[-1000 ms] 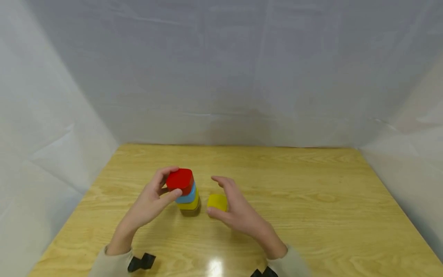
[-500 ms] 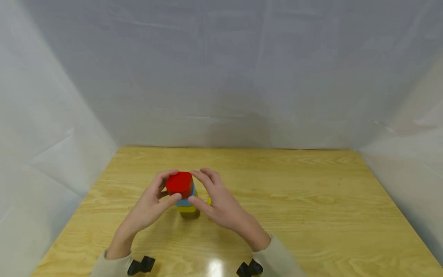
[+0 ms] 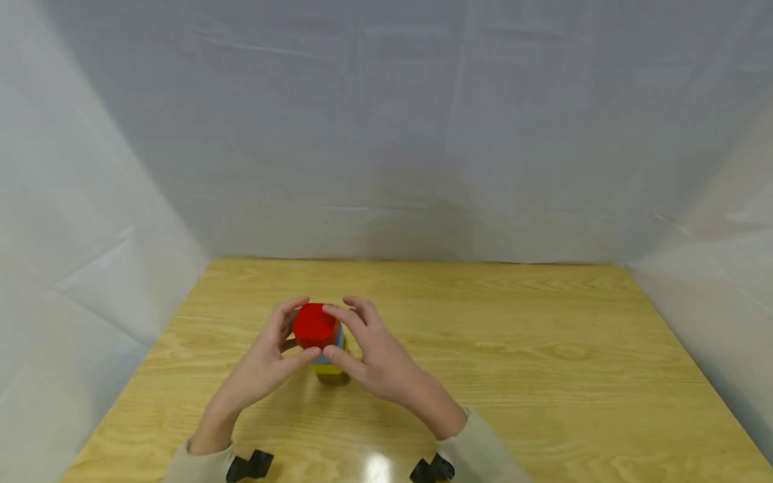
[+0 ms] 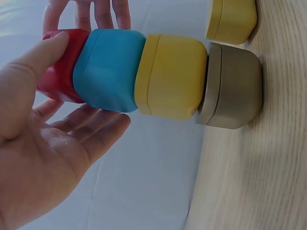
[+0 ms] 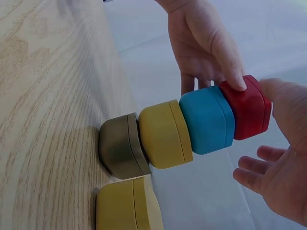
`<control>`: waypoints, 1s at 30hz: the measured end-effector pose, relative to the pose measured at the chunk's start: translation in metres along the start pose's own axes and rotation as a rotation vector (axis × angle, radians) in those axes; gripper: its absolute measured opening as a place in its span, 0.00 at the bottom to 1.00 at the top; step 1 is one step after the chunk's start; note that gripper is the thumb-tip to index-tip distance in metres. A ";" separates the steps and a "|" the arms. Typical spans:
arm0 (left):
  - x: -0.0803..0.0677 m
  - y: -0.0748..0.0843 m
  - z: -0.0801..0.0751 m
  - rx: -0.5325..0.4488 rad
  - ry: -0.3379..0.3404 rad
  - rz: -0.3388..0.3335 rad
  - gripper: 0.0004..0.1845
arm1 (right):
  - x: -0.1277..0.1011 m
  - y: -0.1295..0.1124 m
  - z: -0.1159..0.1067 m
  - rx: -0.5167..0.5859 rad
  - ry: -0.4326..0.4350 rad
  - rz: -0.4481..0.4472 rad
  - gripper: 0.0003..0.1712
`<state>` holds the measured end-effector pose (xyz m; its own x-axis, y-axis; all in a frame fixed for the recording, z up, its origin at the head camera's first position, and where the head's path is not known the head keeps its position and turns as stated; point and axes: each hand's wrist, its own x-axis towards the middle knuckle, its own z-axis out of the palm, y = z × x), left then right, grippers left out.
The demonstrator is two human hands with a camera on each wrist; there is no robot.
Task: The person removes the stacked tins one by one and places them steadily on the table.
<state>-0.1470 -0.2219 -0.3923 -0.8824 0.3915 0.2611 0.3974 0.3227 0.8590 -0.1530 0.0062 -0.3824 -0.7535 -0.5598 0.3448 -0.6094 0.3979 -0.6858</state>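
A stack of rounded boxes, each with a seam line, stands on the table. At its top is a red box. Beneath it come a blue box, a yellow box and, at the bottom, a brown box. My left hand holds the red box, thumb in front and fingers behind. From the other side my right hand pinches the red box's right part between thumb and index finger. Its remaining fingers are off the stack in the right wrist view.
A second yellow box sits on the wooden table beside the brown one; my right hand hides it in the head view. White sheeting hangs behind the table and along both sides.
My right hand has moved left from above the loose yellow box to the red box, and its thumb and index finger now touch it. My left hand has kept its hold, nearly unmoved.
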 end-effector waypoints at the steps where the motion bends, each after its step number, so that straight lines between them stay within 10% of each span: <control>1: 0.000 -0.001 0.000 -0.004 -0.002 -0.001 0.40 | 0.000 0.000 0.000 -0.002 0.000 -0.001 0.32; 30: 0.000 -0.011 0.002 0.069 -0.039 -0.080 0.31 | 0.004 0.001 0.018 -0.064 0.044 -0.058 0.31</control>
<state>-0.1506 -0.2240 -0.4023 -0.9019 0.3950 0.1748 0.3441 0.4125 0.8435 -0.1521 -0.0088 -0.3935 -0.7258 -0.5513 0.4115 -0.6658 0.4124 -0.6218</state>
